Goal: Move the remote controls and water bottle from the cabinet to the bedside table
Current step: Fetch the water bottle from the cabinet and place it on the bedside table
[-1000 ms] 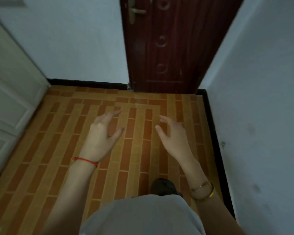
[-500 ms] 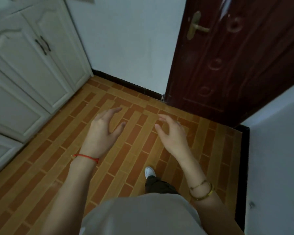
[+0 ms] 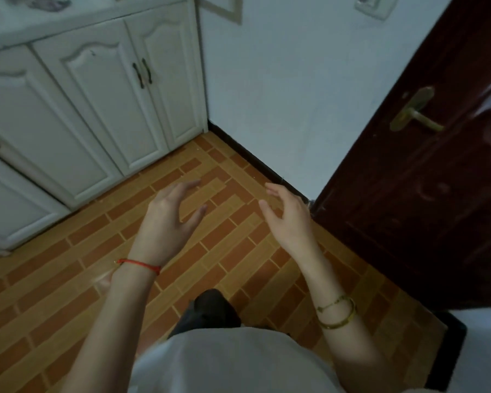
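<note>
1. I see my left hand (image 3: 165, 222) held out in front of me above the floor, fingers spread and gently bent, thumb apart from them, holding nothing.
2. A thin red string bracelet (image 3: 138, 265) circles the left wrist.
3. My right hand (image 3: 291, 219) floats level with the left and a little apart from it, palm turned inward, fingers loose and slightly bent, also holding nothing.
4. Two gold bangles (image 3: 338, 312) sit on the right forearm, below the wrist.
5. Beneath both hands lies a floor (image 3: 68, 293) of orange and tan brick-pattern tiles. My pale shirt fills the bottom edge of the view, and a dark trouser leg (image 3: 209, 310) shows just above it.
6. The white cabinet (image 3: 77, 103) stands at the upper left, against the wall. Its panelled doors are closed, with a pair of dark handles (image 3: 143, 72) where two doors meet. Both hands are well apart from it.
7. Only the front strip of the cabinet top shows along the upper edge; something blurred lies there, and I cannot tell what it is. I cannot see the remote controls, the water bottle or the bedside table.
8. A pale wall (image 3: 289, 80) runs rightward from the cabinet to a dark red wooden door (image 3: 423, 194) with a brass lever handle (image 3: 415, 113).
</note>
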Action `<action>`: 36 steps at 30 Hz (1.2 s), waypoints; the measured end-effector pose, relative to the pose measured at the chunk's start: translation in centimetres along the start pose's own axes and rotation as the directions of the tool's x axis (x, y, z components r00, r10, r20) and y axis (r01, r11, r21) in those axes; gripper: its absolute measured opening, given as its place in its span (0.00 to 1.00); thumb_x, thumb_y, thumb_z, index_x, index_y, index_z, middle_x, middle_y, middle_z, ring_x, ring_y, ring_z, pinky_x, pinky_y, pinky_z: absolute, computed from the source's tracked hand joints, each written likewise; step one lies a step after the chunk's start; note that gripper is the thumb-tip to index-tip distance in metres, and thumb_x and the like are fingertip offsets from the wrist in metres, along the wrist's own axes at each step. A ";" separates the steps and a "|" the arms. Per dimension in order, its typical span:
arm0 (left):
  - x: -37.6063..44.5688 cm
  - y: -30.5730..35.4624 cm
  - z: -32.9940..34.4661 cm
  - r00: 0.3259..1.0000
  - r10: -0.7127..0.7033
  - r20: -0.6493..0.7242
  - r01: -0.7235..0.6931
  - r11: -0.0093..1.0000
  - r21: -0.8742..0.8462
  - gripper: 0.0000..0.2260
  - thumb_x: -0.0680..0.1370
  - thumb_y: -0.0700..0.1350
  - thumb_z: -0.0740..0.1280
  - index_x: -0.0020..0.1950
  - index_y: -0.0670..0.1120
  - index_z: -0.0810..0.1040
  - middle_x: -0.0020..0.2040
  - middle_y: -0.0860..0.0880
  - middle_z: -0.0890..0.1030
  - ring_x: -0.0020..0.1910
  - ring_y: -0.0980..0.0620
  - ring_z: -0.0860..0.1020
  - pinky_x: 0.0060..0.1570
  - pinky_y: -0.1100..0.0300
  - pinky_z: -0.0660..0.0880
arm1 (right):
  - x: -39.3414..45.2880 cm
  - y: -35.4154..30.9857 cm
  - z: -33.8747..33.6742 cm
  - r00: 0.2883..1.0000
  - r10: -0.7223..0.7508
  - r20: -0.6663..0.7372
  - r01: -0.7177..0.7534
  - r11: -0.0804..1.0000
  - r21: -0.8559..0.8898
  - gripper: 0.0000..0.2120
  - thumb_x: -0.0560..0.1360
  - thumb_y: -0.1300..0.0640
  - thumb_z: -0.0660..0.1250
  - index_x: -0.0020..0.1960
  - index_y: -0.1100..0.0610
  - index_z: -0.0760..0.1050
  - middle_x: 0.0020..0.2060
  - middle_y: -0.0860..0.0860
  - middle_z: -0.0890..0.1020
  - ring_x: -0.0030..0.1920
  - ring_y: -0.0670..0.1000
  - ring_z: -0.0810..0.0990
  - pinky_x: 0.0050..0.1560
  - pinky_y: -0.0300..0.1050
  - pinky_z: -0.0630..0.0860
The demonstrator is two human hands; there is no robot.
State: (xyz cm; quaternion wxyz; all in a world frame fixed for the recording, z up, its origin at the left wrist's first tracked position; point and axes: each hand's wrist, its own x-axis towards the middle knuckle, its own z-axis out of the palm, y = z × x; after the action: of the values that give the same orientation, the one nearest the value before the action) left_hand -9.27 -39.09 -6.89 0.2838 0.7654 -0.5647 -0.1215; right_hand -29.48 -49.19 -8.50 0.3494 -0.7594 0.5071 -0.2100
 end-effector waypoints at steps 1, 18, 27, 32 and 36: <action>1.0 -0.4 0.1 1.000 -0.018 -0.007 0.018 1.000 0.001 0.22 0.77 0.53 0.66 0.70 0.49 0.71 0.66 0.49 0.77 0.67 0.49 0.73 0.67 0.53 0.71 | 1.4 0.0 0.2 1.000 -0.014 0.017 0.014 1.000 0.000 0.22 0.81 0.49 0.62 0.73 0.50 0.68 0.68 0.45 0.75 0.70 0.46 0.69 0.62 0.37 0.62; 28.2 -9.4 -3.3 0.984 -0.108 -0.141 0.114 0.993 0.033 0.21 0.78 0.51 0.66 0.69 0.48 0.72 0.64 0.49 0.78 0.65 0.49 0.75 0.63 0.59 0.69 | 32.6 -7.0 6.1 0.976 -0.190 0.108 0.183 0.981 0.070 0.21 0.80 0.48 0.62 0.72 0.50 0.69 0.66 0.45 0.77 0.69 0.48 0.71 0.69 0.47 0.70; 42.3 -13.1 -4.4 0.987 -0.101 -0.128 0.106 0.994 0.034 0.21 0.78 0.51 0.67 0.70 0.50 0.71 0.64 0.48 0.78 0.65 0.47 0.74 0.64 0.54 0.70 | 46.9 -9.5 7.3 0.979 -0.186 0.084 0.177 0.979 0.105 0.20 0.81 0.50 0.63 0.71 0.52 0.70 0.64 0.48 0.78 0.67 0.49 0.72 0.66 0.40 0.67; 49.3 -15.2 -4.0 0.982 -0.126 -0.141 0.133 0.991 0.036 0.21 0.78 0.51 0.67 0.71 0.49 0.71 0.65 0.49 0.77 0.67 0.48 0.73 0.65 0.55 0.70 | 54.9 -9.7 8.5 0.978 -0.181 0.099 0.170 0.979 0.114 0.19 0.81 0.51 0.63 0.71 0.52 0.71 0.64 0.48 0.78 0.67 0.49 0.72 0.63 0.37 0.65; 55.5 -16.6 -3.7 0.974 -0.142 -0.174 0.152 0.987 0.044 0.21 0.78 0.50 0.67 0.71 0.48 0.71 0.65 0.48 0.77 0.66 0.48 0.74 0.65 0.56 0.69 | 61.8 -10.1 9.3 0.970 -0.205 0.131 0.187 0.973 0.134 0.19 0.81 0.51 0.63 0.71 0.53 0.71 0.64 0.49 0.78 0.67 0.49 0.73 0.64 0.37 0.65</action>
State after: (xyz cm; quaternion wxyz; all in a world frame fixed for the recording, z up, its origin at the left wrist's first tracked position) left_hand 24.26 -86.43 -5.90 0.2994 0.8204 -0.4835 -0.0602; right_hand 7.65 -100.43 -9.42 0.4077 -0.7965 0.3894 -0.2186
